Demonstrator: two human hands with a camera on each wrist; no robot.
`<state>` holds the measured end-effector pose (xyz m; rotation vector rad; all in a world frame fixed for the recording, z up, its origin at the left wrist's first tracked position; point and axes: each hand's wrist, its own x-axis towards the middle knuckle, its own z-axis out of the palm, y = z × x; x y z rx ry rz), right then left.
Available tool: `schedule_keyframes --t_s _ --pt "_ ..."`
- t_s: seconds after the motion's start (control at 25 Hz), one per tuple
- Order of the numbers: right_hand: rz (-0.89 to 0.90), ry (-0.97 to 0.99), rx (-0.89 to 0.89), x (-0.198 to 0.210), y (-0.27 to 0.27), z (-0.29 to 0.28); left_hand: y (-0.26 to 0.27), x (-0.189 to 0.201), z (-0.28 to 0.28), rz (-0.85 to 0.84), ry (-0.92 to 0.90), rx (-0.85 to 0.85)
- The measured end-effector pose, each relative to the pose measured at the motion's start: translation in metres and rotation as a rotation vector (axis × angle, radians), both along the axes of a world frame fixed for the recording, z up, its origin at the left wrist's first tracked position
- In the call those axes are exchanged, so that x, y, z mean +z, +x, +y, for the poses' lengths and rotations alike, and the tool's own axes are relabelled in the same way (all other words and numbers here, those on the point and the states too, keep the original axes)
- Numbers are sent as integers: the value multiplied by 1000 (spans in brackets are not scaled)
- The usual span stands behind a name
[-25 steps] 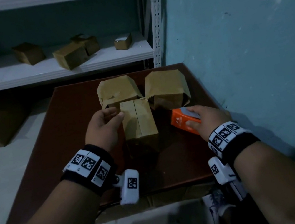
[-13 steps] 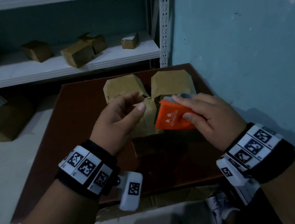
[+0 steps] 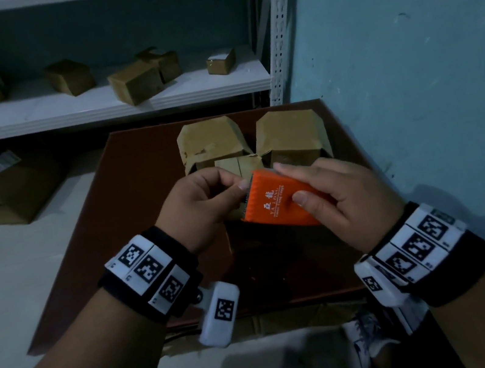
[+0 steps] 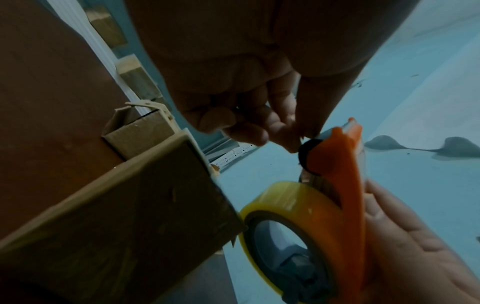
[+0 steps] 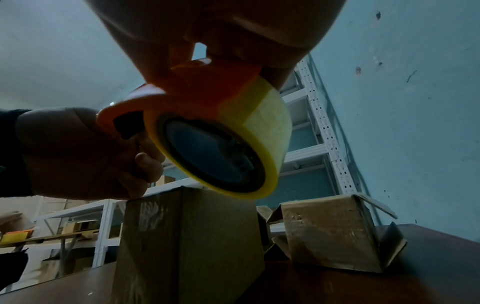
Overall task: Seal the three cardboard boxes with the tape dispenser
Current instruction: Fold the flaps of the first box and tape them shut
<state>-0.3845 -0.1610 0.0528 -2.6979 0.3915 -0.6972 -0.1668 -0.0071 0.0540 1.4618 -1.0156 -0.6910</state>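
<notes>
My right hand (image 3: 290, 182) grips the orange tape dispenser (image 3: 279, 201) above the near cardboard box (image 3: 232, 166), which my hands mostly hide. My left hand (image 3: 239, 184) pinches the dispenser's toothed front edge; whether tape is between its fingers I cannot tell. Two more boxes stand behind on the brown table (image 3: 143, 174): back left (image 3: 211, 139) and back right (image 3: 288, 131), flaps loose. The left wrist view shows the yellow tape roll (image 4: 285, 205) beside the near box (image 4: 130, 216). In the right wrist view the roll (image 5: 233, 144) hangs just over that box (image 5: 187, 236).
A teal wall (image 3: 406, 60) runs close along the table's right side. Behind the table is a white shelf (image 3: 94, 109) with several small cardboard boxes. A larger carton (image 3: 10, 187) lies on the floor at the left.
My right hand lifted the dispenser off the table to above the near box. My left hand left that box's side and came to the dispenser's front edge.
</notes>
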Motion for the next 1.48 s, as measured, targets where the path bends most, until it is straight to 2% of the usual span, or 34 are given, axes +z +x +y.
schedule_keyframes --t_s 0.16,0.28,0.4,0.52,0.76,1.12,1.32,1.48 --pt "55 25 -39 2 0 0 -8 5 4 39 46 13" --pt "86 -33 -63 6 0 -2 -7 3 6 -66 106 20" --pt "84 -72 -77 9 -1 -5 -13 0 14 -206 128 163" --pt "86 -69 -105 12 -12 -13 -9 -5 31 -254 127 299" --pt "103 -54 -128 8 -27 -16 -5 -11 47 -269 211 298" --pt "148 -1 -133 1 -27 -21 -13 -21 44 -214 229 333" --pt "119 -12 -168 1 -28 -26 -2 -22 46 -207 269 339" --pt "165 -56 -178 -3 -25 -27 -2 -24 45 -150 310 320"
